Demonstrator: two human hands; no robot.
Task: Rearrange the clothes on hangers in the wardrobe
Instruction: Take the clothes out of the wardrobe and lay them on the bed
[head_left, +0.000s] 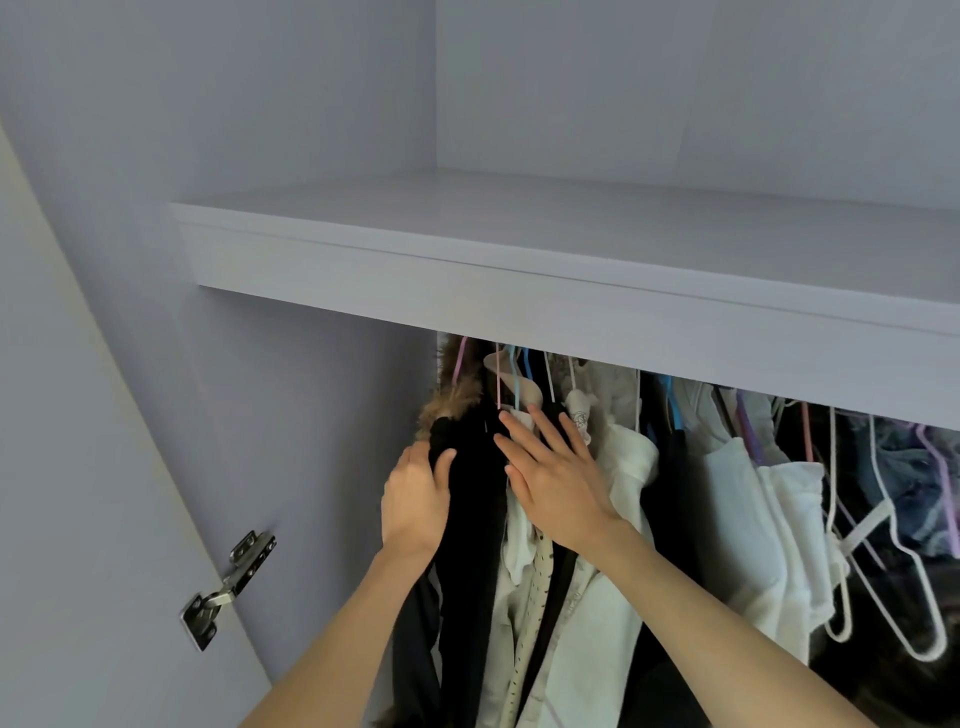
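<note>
Centre frame: left hand (415, 504) grips black coat (467, 519); right hand (556, 483), fingers straight, presses white shirts (618, 519) rightward.

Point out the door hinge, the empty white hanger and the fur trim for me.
door hinge (227, 590), head view, on its metal arm.
empty white hanger (883, 561), head view, on its sloping shoulder bar.
fur trim (453, 401), head view, mid tuft.

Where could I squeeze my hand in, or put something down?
Bare room: the pale wardrobe shelf above the clothes, and the gap between the left side wall and the black fur-trimmed coat. Crowded: the packed garments by both hands, and the empty white wire hangers at right.
</note>
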